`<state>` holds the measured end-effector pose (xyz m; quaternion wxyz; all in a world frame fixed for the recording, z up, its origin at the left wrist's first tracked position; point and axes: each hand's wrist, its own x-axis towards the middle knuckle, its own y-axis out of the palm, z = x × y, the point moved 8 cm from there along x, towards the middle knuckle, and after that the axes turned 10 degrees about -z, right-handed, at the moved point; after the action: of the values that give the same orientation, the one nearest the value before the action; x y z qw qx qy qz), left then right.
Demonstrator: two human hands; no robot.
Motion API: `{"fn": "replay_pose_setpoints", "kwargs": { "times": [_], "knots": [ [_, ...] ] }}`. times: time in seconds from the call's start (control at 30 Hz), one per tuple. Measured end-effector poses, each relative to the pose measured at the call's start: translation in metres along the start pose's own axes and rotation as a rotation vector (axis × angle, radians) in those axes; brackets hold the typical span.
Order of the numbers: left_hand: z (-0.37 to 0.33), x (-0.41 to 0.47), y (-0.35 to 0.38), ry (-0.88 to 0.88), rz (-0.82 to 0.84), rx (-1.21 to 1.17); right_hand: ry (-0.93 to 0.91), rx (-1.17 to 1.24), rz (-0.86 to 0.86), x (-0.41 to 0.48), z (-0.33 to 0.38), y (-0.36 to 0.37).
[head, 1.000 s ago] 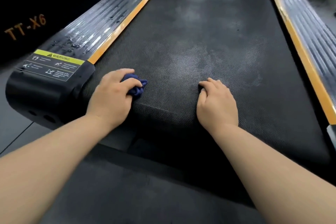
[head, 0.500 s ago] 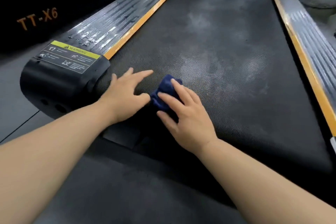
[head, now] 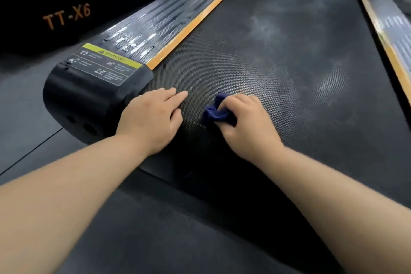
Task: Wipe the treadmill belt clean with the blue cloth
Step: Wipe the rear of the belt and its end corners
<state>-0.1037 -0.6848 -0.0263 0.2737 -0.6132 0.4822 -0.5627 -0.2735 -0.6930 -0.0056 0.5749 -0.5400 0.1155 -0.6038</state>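
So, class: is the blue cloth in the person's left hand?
No: the right hand grips the bunched blue cloth, while the left hand lies flat on the treadmill belt.

Dim, cool overhead light streaks white glare along the ribbed left rail point(head: 169, 13) and leaves the belt point(head: 289, 51) grey and patchy. Deep shadow pools at the belt's near edge. The wide lens bows the frame edges; the right rail point(head: 391, 22) is soft, and the right hand point(head: 246, 122) and cloth point(head: 216, 113) smear slightly with motion blur.
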Motion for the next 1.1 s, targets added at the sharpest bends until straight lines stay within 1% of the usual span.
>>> {"fn": "replay_pose_setpoints", "kwargs": {
  "times": [0.07, 0.1, 0.17, 0.2, 0.23, 0.3, 0.4, 0.43, 0.5, 0.57, 0.67, 0.7, 0.77, 0.83, 0.9, 0.97, 1.03, 1.1],
  "knots": [
    [-0.004, 0.002, 0.0, -0.015, -0.003, 0.01, 0.002, -0.027, 0.035, 0.022, -0.016, 0.006],
    [-0.004, 0.005, -0.001, -0.039, -0.008, 0.008, 0.063, -0.059, 0.026, 0.042, -0.033, 0.012],
    [-0.002, 0.007, -0.001, -0.092, 0.003, 0.012, 0.247, -0.125, 0.049, 0.078, -0.068, 0.023],
    [-0.001, 0.008, -0.002, -0.103, 0.008, 0.02, 0.311, -0.148, 0.057, 0.088, -0.079, 0.028],
    [0.0, 0.01, -0.002, -0.103, 0.007, 0.025, 0.334, -0.166, 0.056, 0.092, -0.083, 0.03],
    [0.001, 0.013, -0.002, -0.099, 0.004, 0.03, 0.31, -0.167, 0.043, 0.083, -0.074, 0.027],
    [0.001, 0.015, -0.004, -0.061, -0.021, 0.04, 0.102, -0.052, -0.005, 0.04, -0.034, 0.015],
    [-0.001, 0.014, -0.005, -0.046, -0.034, 0.046, 0.048, -0.005, 0.009, 0.025, -0.022, 0.012],
    [-0.006, 0.019, -0.005, -0.053, -0.01, 0.087, -0.019, 0.007, 0.058, 0.025, -0.022, 0.013],
    [-0.014, 0.028, 0.001, -0.098, 0.079, 0.172, 0.026, -0.067, 0.093, 0.055, -0.045, 0.024],
    [-0.025, 0.037, 0.016, -0.121, 0.212, 0.225, 0.285, -0.17, 0.164, 0.106, -0.085, 0.042],
    [-0.028, 0.038, 0.021, -0.105, 0.248, 0.235, 0.32, -0.195, 0.165, 0.11, -0.088, 0.048],
    [-0.03, 0.043, 0.03, -0.077, 0.288, 0.262, 0.291, -0.23, 0.132, 0.1, -0.077, 0.049],
    [-0.028, 0.05, 0.036, -0.083, 0.343, 0.269, 0.223, -0.178, 0.071, 0.079, -0.062, 0.04],
    [-0.028, 0.055, 0.041, -0.085, 0.413, 0.271, 0.124, -0.09, 0.077, 0.062, -0.053, 0.034],
    [-0.029, 0.057, 0.045, -0.056, 0.464, 0.293, 0.083, -0.095, 0.117, 0.069, -0.06, 0.037],
    [-0.027, 0.058, 0.044, -0.048, 0.482, 0.295, 0.134, -0.154, 0.18, 0.092, -0.071, 0.052],
    [-0.026, 0.057, 0.039, -0.038, 0.501, 0.247, 0.244, -0.196, 0.211, 0.109, -0.077, 0.065]
  ]
}}
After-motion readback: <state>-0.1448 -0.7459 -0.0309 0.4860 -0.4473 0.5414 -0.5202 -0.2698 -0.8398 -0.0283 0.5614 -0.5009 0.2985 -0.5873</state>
